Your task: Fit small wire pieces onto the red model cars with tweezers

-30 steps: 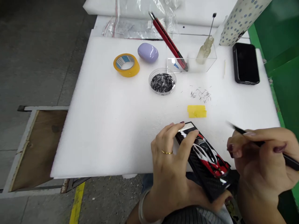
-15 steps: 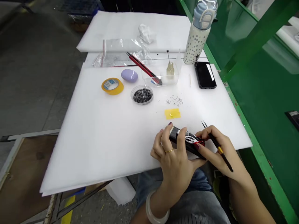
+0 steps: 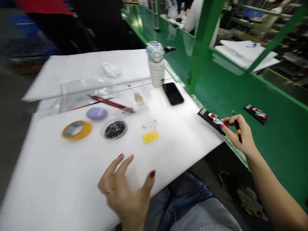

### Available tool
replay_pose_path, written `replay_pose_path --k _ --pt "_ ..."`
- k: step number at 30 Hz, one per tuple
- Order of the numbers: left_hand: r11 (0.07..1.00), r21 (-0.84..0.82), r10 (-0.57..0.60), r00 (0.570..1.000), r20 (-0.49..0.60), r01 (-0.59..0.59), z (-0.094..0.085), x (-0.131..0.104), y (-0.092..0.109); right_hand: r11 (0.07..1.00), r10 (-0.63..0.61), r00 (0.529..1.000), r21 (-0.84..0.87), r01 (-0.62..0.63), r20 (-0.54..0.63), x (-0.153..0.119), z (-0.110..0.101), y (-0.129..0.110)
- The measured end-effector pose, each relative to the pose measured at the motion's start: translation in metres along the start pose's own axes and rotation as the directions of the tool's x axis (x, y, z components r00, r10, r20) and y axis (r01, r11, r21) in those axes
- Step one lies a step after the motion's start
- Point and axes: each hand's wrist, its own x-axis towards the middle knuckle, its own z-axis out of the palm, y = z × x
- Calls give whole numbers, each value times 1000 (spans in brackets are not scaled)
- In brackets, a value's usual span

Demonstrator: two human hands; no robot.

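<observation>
Right hand (image 3: 242, 133): one, gripping a mounted red-and-white model car (image 3: 216, 119) forward and left of its palm; black tweezers (image 3: 238, 128) in the same grip. Left hand (image 3: 124, 189): one, open, spread; beyond it, yellow tape piece (image 3: 150, 137), dish of black bits (image 3: 115, 129). Second model car (image 3: 257, 113): right of the right hand.

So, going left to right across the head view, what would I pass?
Orange tape roll, round clear dish, yellow tape piece, black phone, model car held in the right hand, second car farther right.
</observation>
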Motion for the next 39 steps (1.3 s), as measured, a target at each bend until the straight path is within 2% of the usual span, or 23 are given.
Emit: replay_pose_path --k 2,5,10,12,16,19,21,24,26,28,31,33,35,36,37,38,39 --pt "1000 -24 -14 1000 25 14 1 3 -9 980 -5 993 -198 -18 -118 15 -27 41" --pt "999 -33 -17 997 72 19 4 5 -10 945 6 987 -321 -57 -159 24 -47 85" --pt "1000 -13 -21 994 103 22 2 0 -5 932 15 988 -355 -71 -156 19 -60 111" --pt "999 -15 -31 995 98 32 1 -1 -6 916 29 980 -388 -105 -198 21 -79 119" --pt "999 -28 -34 997 76 36 2 -3 -6 835 107 927 -474 -280 -359 37 -133 148" --pt "998 -40 -52 996 70 55 3 -2 -5 790 152 911 -506 -346 -384 44 -160 167" --pt "996 -55 -68 995 77 72 2 -2 -5 793 142 921 -515 -326 -364 44 -168 171" --pt "993 -68 -83 987 134 93 0 -3 -7 829 77 952 -512 -226 -296 49 -174 164" --pt "995 -63 -72 983 171 83 -2 -5 -9 851 8 966 -505 -143 -260 58 -178 150" --pt "997 -59 -33 984 174 44 -1 -6 -11 862 -69 964 -502 -71 -255 72 -179 127" --pt "996 -72 64 983 171 -52 3 -5 -12 862 -168 950 -506 12 -264 83 -162 66" --pt "992 -93 99 974 205 -81 3 -4 -10 862 -223 952 -498 91 -212 72 -129 11" --pt "994 -96 70 956 286 -44 -2 -4 -10 874 -315 944 -418 249 -97 40 -76 -46" --pt "996 -89 41 940 339 -11 -6 -4 -12 896 -311 950 -334 292 -4 17 -44 -71" --pt "997 -71 14 923 385 15 -11 -6 -15 902 -353 931 -233 364 86 -8 -10 -93" --pt "999 -48 -3 907 422 25 -18 -8 -19 888 -425 883 -100 449 197 -33 23 -111" --pt "1000 -24 -6 894 449 18 -24 -11 -25 875 -458 833 -7 484 312 -59 54 -124"
